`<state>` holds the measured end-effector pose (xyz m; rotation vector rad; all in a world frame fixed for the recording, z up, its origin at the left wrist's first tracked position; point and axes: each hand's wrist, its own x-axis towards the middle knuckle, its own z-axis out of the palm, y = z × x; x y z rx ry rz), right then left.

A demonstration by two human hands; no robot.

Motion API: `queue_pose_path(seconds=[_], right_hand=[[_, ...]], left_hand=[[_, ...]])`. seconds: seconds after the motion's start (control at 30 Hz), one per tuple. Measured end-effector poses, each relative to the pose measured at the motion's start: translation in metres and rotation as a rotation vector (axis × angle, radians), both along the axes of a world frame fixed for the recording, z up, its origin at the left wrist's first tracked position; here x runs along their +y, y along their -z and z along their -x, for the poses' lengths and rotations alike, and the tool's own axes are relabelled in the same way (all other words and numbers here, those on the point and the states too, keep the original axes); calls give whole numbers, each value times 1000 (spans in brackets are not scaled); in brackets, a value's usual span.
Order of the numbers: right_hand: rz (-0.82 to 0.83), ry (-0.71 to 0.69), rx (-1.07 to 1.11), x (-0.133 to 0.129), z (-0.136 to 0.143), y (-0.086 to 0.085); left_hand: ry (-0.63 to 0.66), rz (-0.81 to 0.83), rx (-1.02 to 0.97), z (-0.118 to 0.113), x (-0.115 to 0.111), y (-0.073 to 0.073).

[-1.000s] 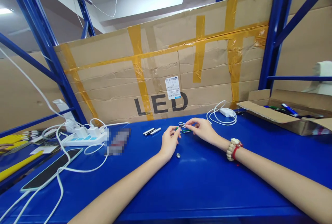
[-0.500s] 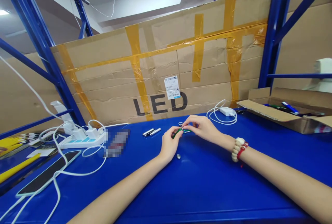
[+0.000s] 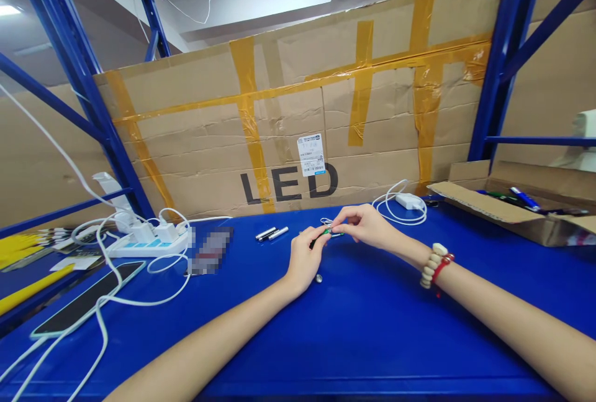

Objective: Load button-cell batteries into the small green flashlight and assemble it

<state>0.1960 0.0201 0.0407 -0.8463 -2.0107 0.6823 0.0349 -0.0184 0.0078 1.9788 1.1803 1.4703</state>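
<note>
The left hand (image 3: 305, 260) has its fingers clamped on a slim green piece (image 3: 320, 238), which lies near the middle of the view, just above the blue desk (image 3: 372, 327). The right hand (image 3: 369, 226) comes in at about two o'clock from the left, with its thumb and forefinger drawn together at the green piece's upper end; whether they grip that end or something tiny on it is too small to tell. A beaded bracelet (image 3: 433, 266) and a red one (image 3: 442, 266) circle the right wrist.

At five o'clock from the left hand, just beside it, a small round metal piece (image 3: 319, 278) sits on the desk. At ten o'clock lie silver tubes (image 3: 278, 233), close together. Another thin green item (image 3: 337, 235) shows partly behind the right fingertips, and a thin pale loop (image 3: 326, 221) lies at twelve o'clock from the green piece.

Toward two o'clock from the right hand are a white adapter (image 3: 408, 202) and its looped cable; farther over, at three o'clock, an open cardboard box (image 3: 554, 234) holds pens, one of them blue (image 3: 525, 198). Around nine o'clock from the left hand are a blurred-out item (image 3: 212, 251), a white power strip (image 3: 151, 248) with plugs in it and, lower, a phone (image 3: 88, 299) crossed by a white cable.
</note>
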Motion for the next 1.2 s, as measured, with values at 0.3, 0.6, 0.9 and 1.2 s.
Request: queue_pose_path(seconds=[0.3, 0.6, 0.9, 1.2], right_hand=[[92, -80, -6, 6, -5, 1], [150, -147, -16, 4, -11, -10], [237, -158, 75, 8, -13, -5], [331, -205, 50, 8, -12, -3]], left_hand=[[34, -69, 92, 1, -1, 2], [51, -115, 115, -1, -6, -2], [34, -90, 91, -4, -8, -7], [69, -12, 124, -4, -14, -7]])
